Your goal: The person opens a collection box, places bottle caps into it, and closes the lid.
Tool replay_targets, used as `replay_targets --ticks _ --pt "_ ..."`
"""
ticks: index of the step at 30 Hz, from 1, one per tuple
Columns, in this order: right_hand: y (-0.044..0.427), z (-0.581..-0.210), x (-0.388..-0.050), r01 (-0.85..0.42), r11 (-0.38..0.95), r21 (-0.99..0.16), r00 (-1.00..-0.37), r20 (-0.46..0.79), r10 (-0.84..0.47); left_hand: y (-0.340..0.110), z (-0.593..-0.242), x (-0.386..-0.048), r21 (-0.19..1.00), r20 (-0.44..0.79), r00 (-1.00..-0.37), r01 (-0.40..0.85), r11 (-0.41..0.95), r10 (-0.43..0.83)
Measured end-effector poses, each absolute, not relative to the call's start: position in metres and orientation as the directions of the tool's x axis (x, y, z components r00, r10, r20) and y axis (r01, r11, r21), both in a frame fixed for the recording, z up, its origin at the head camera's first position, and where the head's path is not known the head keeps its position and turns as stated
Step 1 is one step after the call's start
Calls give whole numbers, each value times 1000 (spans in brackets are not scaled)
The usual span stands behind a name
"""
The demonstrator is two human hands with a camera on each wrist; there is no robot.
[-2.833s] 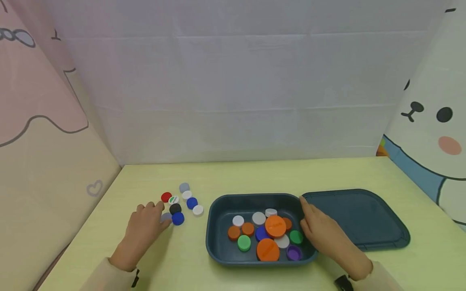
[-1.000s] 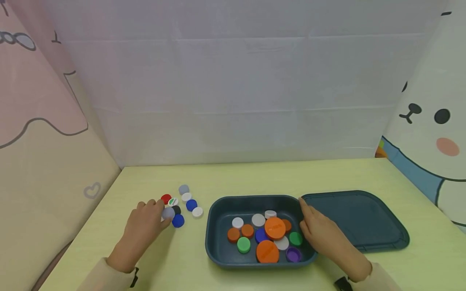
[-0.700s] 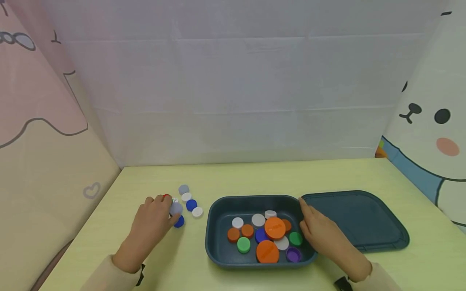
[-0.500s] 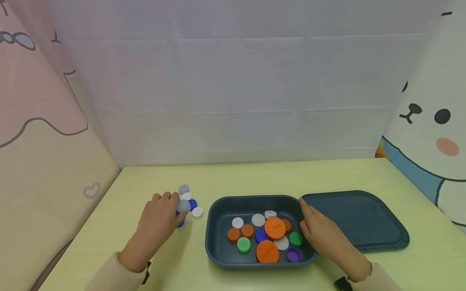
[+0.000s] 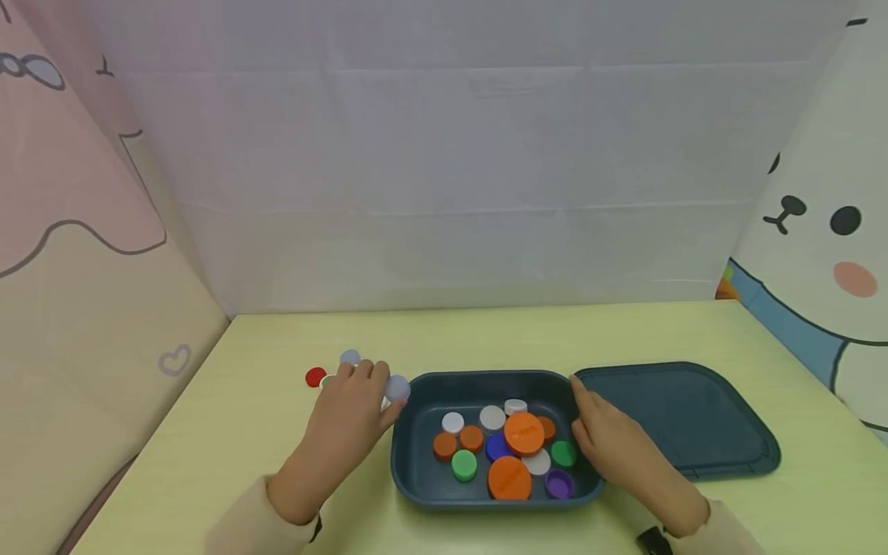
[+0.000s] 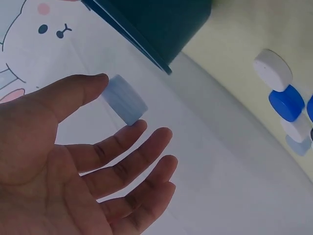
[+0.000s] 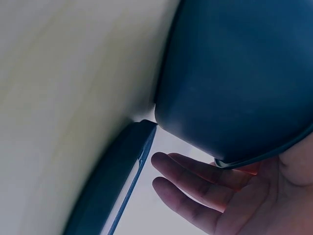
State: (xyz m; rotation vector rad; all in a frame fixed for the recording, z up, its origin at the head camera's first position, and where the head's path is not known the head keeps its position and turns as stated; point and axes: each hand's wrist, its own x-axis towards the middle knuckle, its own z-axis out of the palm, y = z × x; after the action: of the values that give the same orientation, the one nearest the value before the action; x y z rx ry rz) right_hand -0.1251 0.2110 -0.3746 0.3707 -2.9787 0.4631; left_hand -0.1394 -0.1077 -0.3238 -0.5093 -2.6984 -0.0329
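Beside the box [image 5: 423, 432], the left hand [image 5: 350, 416] pinches a pale cap [image 5: 398, 388] widthwise, round face toward head camera.

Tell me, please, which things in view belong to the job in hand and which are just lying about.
Apparently in the job:
pale cap, pinched by the left hand
dark box, held by the right hand
caps inside the box
loose caps left of the box

Seemingly just around:
dark tray beside the box
printed panel
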Motion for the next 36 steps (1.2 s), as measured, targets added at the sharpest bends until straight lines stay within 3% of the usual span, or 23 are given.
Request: replay_targets --ticks 19,36 --pt "212 -375 -126 -269 918 -290 -962 136 -238 -50 -344 -140 -84 148 -852 494 865 501" --pt "212 -375 -125 -270 918 -290 -962 129 -242 -38 -362 -153 -73 78 -866 490 869 494"
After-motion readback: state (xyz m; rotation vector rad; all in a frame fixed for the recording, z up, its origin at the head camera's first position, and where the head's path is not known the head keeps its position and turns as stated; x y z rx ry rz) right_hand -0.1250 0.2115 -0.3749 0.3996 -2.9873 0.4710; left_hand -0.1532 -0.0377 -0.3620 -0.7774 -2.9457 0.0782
